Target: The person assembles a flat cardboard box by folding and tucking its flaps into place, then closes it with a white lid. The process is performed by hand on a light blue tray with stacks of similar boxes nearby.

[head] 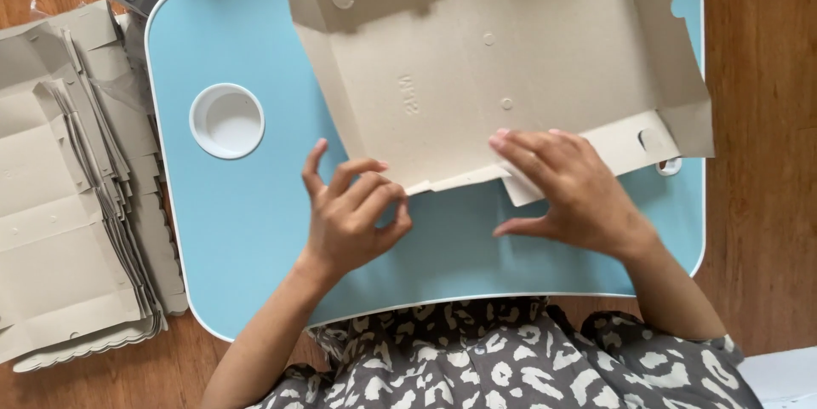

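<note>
Grey cardboard box blank (502, 60) lies half-folded on the blue tabletop (247, 222); judged light, stiff, easily creased; its near flap is pinched by the left hand (353, 217) and pressed flat by the right hand's (566, 192) spread grip

box blank (502, 60) on lap table (247, 230) | cup recess (226, 120) left of it | flat stack (68, 188) left of table

Left hand (353, 217): palm down, fingers curled inward, thumb and index tips close together, little finger raised. Left forearm angled up from lower left. Right hand (572, 192): palm down, fingers extended flat and together, thumb spread apart. Right forearm entering from lower right.
</note>
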